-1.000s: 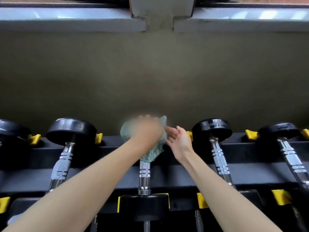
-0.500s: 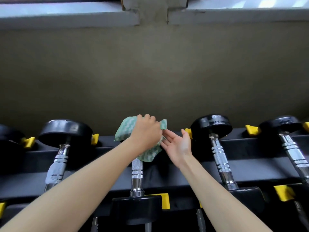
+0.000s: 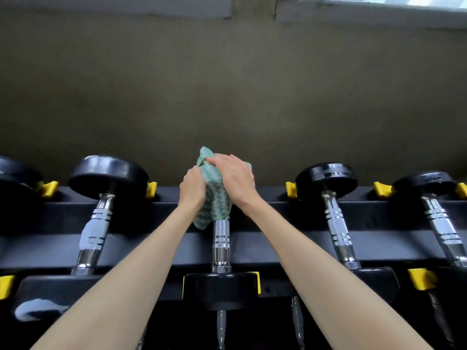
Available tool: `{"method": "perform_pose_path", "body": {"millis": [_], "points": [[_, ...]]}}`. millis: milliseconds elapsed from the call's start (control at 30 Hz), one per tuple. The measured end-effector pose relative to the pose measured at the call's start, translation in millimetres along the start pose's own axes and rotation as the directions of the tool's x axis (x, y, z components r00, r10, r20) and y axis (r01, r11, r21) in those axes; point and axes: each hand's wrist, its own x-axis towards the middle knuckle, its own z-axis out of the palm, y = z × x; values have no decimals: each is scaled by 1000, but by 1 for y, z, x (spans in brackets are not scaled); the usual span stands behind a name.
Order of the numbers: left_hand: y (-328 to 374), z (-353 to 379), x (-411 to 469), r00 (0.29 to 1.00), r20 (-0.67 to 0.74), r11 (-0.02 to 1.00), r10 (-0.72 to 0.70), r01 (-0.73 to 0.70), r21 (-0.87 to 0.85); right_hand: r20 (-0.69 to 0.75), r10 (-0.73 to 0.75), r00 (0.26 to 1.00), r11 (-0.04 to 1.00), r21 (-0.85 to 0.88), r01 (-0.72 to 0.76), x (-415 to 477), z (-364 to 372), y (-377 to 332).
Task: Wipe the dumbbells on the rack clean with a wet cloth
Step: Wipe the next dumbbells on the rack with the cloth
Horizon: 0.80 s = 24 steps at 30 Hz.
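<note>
A green-and-white cloth [image 3: 214, 198] is wrapped over the far head of the middle dumbbell [image 3: 221, 243], which lies on the black rack [image 3: 278, 248]. My left hand [image 3: 193, 186] grips the cloth from the left side. My right hand [image 3: 233, 179] lies over the top and right of the cloth, fingers curled round it. The far head is hidden under cloth and hands. The chrome handle and the near black head [image 3: 221, 290] show below.
More dumbbells lie to the left [image 3: 101, 213] and right [image 3: 333, 218], another further right [image 3: 439, 223]. Yellow stops [image 3: 290, 189] mark the cradles. A lower tier of dumbbells sits beneath. A drab wall rises right behind the rack.
My right hand has gone from held open beside the cloth to lying over it. My left hand has shifted to the cloth's left side. The cloth is bunched taller over the head.
</note>
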Motion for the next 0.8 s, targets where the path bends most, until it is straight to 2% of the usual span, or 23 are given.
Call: {"method": "perform_pose_path", "body": {"millis": [167,267,367,433,500,600,700,800], "points": [[16,10,-21,991,-131,999,31,-27,32,-59,107,992,991,-80,-112,10,-11,14],[17,18,-25,980,-173,995,94,-87,51,25,269,963,961,62,-270,8,-16,21],[14,17,-30,966,-192,983,173,-156,100,65,330,942,924,183,-336,3,-21,31],[16,13,-36,977,-130,982,170,-158,104,46,343,938,915,209,-344,-2,-22,33],[21,7,-41,984,-91,973,154,-135,189,8,363,932,911,210,-356,-3,-21,33],[29,-3,-50,983,-120,952,137,-97,289,-134,365,921,926,158,-343,-9,-23,29],[33,-16,-62,968,-164,961,188,-146,235,-256,281,925,959,44,-279,-25,-28,21],[38,-23,-74,959,-165,967,230,-206,148,-246,220,944,975,44,-216,-41,-30,15]]}}
